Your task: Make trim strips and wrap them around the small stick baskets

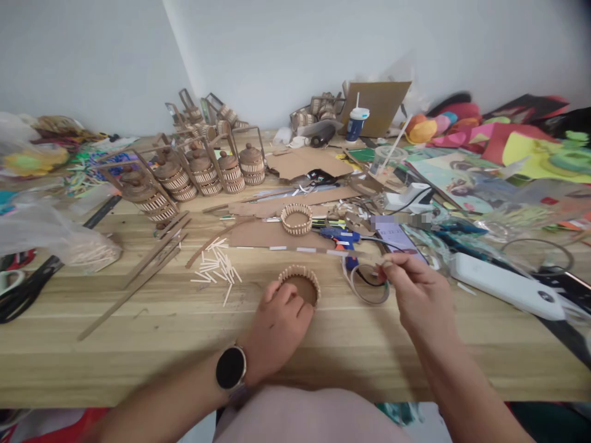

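My left hand (285, 314), with a watch on its wrist, closes over the near left rim of a small round stick-walled tray (305, 287) with a brown cardboard base. Its curled fingers partly hide the tray, which sits on the table. Off to the right, my right hand (418, 286) is raised with thumb and forefinger pinched on a thin pale strip (375, 300). That strip curls into a loop beside the fingers. A second such ring, a stick-walled tray (297, 220), lies farther back on cardboard. Loose short wooden sticks (220, 269) are scattered left of my left hand.
A blue glue gun (340, 236) lies behind the strip, beside a phone (401, 239). At right is a white power bank (505, 286). Several tiered stick baskets with handles (196, 169) stand back left. Wooden strips (133, 280), a cup (357, 125) and craft scraps surround the work area.
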Available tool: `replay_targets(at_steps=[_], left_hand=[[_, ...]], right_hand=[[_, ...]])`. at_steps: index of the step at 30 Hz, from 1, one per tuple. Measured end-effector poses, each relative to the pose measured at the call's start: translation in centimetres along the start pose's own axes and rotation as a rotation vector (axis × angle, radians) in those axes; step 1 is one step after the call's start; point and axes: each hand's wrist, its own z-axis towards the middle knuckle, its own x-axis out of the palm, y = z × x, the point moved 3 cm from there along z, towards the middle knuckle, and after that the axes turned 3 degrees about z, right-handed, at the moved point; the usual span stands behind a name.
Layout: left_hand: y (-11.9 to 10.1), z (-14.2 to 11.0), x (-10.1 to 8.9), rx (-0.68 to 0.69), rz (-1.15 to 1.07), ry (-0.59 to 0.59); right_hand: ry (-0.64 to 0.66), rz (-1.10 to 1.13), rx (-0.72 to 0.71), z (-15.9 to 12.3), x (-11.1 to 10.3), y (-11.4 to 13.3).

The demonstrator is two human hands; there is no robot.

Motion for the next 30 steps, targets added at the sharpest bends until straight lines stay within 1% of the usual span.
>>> replay_targets(at_steps=[3, 5, 6, 7, 8, 11, 12, 13, 14, 16, 18, 19, 20, 22, 23, 24, 26, 27, 28, 29, 30], left_hand=[[0.0, 0.5, 1.0, 0.053, 0.062, 0.026], [0.4, 0.9, 1.5, 0.041, 0.085, 0.029], [0.6, 1.1, 1.4, 0.019, 0.082, 0.008], [0.8, 1.2, 1.1, -0.007, 0.068, -0.038], [1.0, 1.4, 0.4, -0.037, 0.046, -0.108], [1.7, 2.1, -2.4, -0.113, -0.050, -0.431], [2.0, 2.4, -3.4, -0.137, -0.077, -0.518], [2.4, 3.0, -4.0, -0.164, -0.113, -0.513], [2.8, 3.6, -4.5, -0.162, -0.164, -0.495], [3.5, 4.6, -5.3, -0.136, -0.288, -0.405], [4.1, 4.9, -6.3, -0.122, -0.397, -0.319], [4.3, 4.7, -7.0, -0.126, -0.423, -0.330], [4.5, 4.3, -7.8, -0.141, -0.428, -0.365], [4.5, 3.3, -9.4, -0.194, -0.421, -0.472], [4.2, 2.8, -9.9, -0.200, -0.433, -0.475], [3.8, 2.6, -10.1, -0.167, -0.445, -0.436], [2.8, 2.3, -10.0, -0.069, -0.496, -0.268], [2.4, 2.3, -9.8, -0.052, -0.548, -0.196], [2.2, 2.2, -9.8, -0.073, -0.615, -0.156], [2.1, 1.9, -10.0, -0.123, -0.684, -0.165], [2.2, 1.6, -10.4, -0.184, -0.732, -0.203]], right_hand=[[-0.028, 0.040, -0.047, 0.7, -0.1, 1.8], [-0.023, 0.029, -0.093, 0.9, 0.0, 3.0], [-0.014, 0.018, -0.110, 0.9, 0.0, 3.5], [-0.002, 0.007, -0.120, 0.8, 0.1, 3.9], [0.014, 0.000, -0.126, 0.7, 0.2, 4.3], [0.068, 0.034, -0.121, 0.0, 0.4, 5.1], [0.096, 0.069, -0.120, -0.2, 0.6, 5.2], [0.132, 0.112, -0.120, -0.5, 0.7, 5.4], [0.172, 0.158, -0.123, -0.8, 0.8, 5.5], [0.252, 0.245, -0.140, -1.4, 0.9, 5.8], [0.304, 0.300, -0.149, -1.8, 0.8, 6.1], [0.317, 0.315, -0.143, -2.0, 0.7, 6.2], [0.324, 0.328, -0.131, -2.2, 0.6, 6.4], [0.338, 0.361, -0.095, -2.6, 0.5, 6.6], [0.356, 0.384, -0.076, -2.8, 0.6, 6.7], [0.381, 0.412, -0.059, -3.0, 0.7, 6.8], [0.447, 0.462, -0.036, -3.4, 1.1, 7.2], [0.475, 0.476, -0.029, -3.6, 1.2, 7.4], [0.494, 0.480, -0.027, -3.8, 1.2, 7.7], [0.498, 0.474, -0.021, -3.9, 1.0, 7.8], [0.487, 0.456, -0.008, -4.0, 0.7, 7.9]])
